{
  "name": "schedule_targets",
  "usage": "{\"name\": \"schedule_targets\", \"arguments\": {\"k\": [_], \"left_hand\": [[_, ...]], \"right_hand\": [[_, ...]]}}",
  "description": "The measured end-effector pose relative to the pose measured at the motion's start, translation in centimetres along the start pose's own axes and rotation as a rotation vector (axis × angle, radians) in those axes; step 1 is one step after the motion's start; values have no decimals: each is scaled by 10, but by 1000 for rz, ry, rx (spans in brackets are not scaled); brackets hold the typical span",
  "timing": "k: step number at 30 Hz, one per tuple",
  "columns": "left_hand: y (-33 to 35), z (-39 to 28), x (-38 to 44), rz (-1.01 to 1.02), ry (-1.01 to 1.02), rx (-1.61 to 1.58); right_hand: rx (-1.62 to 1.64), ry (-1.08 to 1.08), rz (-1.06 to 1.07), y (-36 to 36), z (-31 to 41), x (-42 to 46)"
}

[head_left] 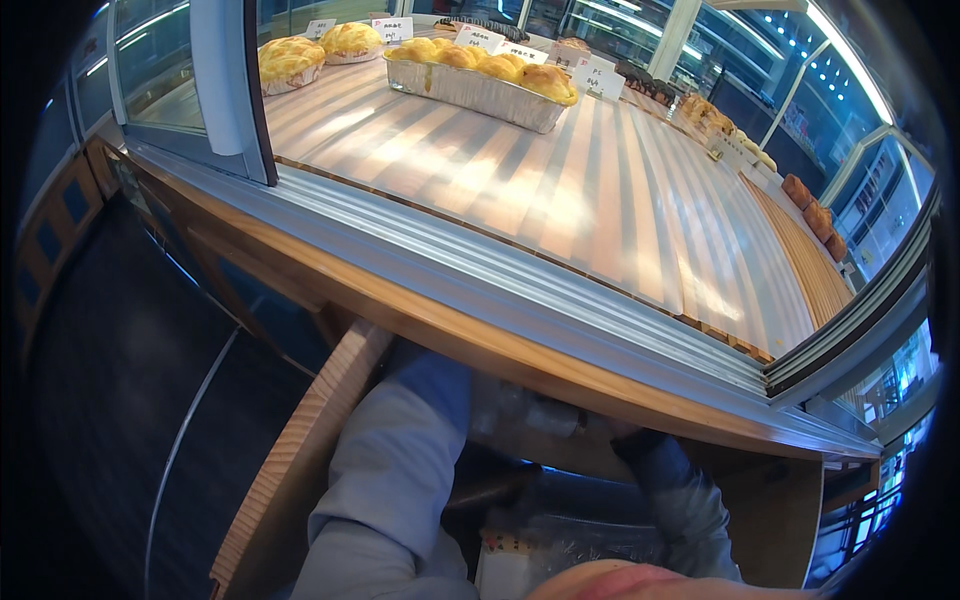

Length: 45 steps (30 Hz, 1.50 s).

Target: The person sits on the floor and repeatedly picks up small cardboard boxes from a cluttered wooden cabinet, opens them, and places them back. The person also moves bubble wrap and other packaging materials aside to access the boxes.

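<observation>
My left arm, in a grey sleeve, reaches under the wooden counter edge, and the left hand is hidden there. My right hand shows only as a dim sliver below that edge, above a dark cuff. Its fingers cannot be made out. Close to it, in the shadow of the cupboard, is a translucent item, perhaps plastic packaging. Lower down, between my arms, lie clear plastic bags and a white item with a printed pattern.
An open wooden door stands left of my arm. Above the counter, a display case with a metal sliding track holds a foil tray of golden buns, round pastries, loaves and handwritten cards. A glass sliding panel is at left.
</observation>
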<state>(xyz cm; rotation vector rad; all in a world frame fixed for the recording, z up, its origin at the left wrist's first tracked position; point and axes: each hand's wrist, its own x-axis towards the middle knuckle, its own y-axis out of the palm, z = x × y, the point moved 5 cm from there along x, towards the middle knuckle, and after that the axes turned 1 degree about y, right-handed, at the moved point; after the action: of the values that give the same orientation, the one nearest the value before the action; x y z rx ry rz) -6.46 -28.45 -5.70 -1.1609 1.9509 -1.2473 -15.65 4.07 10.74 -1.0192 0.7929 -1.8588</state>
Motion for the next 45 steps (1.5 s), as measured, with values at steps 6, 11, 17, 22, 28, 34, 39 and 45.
{"name": "schedule_targets", "arguments": {"k": [6, 11, 17, 22, 28, 34, 39, 45], "left_hand": [[8, 0, 0, 12, 5, -1], [11, -3, 9, 14, 25, 5], [17, -1, 14, 16, 32, 9], [23, 1, 17, 13, 41, 13], [18, 6, 13, 9, 37, 0], [-16, -13, -1, -42, 93, -81], [-77, -66, -18, -225, 282, -318], [-89, -97, -66, -292, 393, -728]], "right_hand": [[199, 245, -57, -19, -18, 10], [191, 293, -114, -29, -28, 10], [169, 323, -156, -32, -32, 10], [152, 340, -177, -36, -35, 8], [112, 307, -212, -47, -40, 15], [38, 193, -267, -49, -53, 66], [-99, 12, -354, -36, -73, 142], [-107, -118, -346, 25, -103, 172]]}}
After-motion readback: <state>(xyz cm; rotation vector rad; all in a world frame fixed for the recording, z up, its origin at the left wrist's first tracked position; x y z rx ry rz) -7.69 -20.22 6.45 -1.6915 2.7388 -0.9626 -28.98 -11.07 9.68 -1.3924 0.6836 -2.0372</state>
